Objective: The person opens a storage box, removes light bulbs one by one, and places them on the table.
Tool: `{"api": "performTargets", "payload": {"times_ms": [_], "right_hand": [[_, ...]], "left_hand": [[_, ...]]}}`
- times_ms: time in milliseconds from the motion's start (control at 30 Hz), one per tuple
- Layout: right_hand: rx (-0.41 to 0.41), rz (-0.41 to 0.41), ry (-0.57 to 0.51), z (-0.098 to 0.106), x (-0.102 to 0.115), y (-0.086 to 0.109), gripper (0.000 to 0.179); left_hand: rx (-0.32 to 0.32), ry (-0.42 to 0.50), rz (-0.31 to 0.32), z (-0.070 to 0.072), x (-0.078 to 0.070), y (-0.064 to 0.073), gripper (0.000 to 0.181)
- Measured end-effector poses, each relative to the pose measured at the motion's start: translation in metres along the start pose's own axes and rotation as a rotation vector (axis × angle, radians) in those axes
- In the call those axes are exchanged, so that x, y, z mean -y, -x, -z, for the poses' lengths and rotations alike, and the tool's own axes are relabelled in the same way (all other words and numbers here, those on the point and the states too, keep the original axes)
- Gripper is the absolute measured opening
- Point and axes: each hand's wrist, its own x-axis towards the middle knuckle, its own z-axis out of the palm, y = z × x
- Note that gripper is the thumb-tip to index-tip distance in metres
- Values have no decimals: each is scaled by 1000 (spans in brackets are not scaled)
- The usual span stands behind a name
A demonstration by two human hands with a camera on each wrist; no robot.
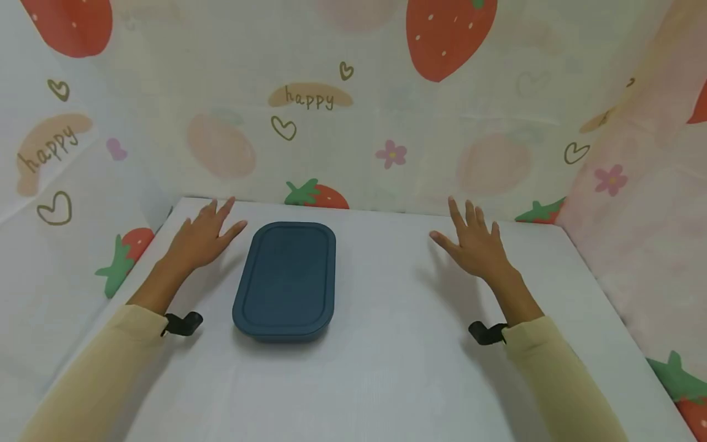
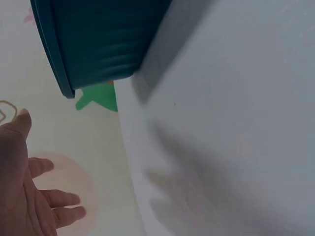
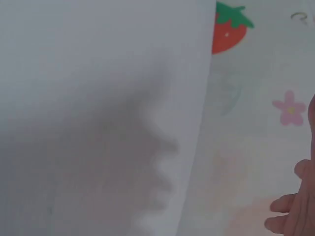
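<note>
A dark blue rectangular box with a lid [image 1: 287, 279] sits on the white table, left of the middle, its long side running away from me. In the left wrist view the box's side wall [image 2: 108, 39] shows ridges below the lid's rim. My left hand [image 1: 201, 236] hovers just left of the box, fingers spread and apart from it, holding nothing. Well to the right of the box, my right hand [image 1: 475, 245] is raised over the table with its fingers spread and nothing in it. Both hands cast shadows on the tabletop.
The white table [image 1: 386, 368] ends at a back edge close beyond my fingertips. Cloth printed with strawberries, hearts and flowers [image 1: 392, 153] hangs behind it and along both sides. A black wrist camera mount [image 1: 185, 323] sticks out from the left sleeve, another [image 1: 487, 333] from the right.
</note>
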Motion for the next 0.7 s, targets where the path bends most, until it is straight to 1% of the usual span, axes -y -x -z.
{"api": "performTargets", "payload": {"times_ms": [67, 133, 367, 567, 700], "right_hand": [[21, 13, -37, 0, 8, 3, 94], [33, 38, -65, -1, 18, 6, 92], [-3, 168, -126, -8, 60, 16, 83], [-1, 193, -154, -21, 95, 27, 71], [1, 206, -194, -31, 114, 32, 60]], "left_hand": [[21, 25, -6, 0, -1, 4, 81], [29, 42, -5, 0, -3, 10, 78], [20, 73, 25, 0, -13, 29, 74], [9, 71, 33, -3, -20, 45, 71], [3, 66, 33, -6, -23, 53, 67]]}}
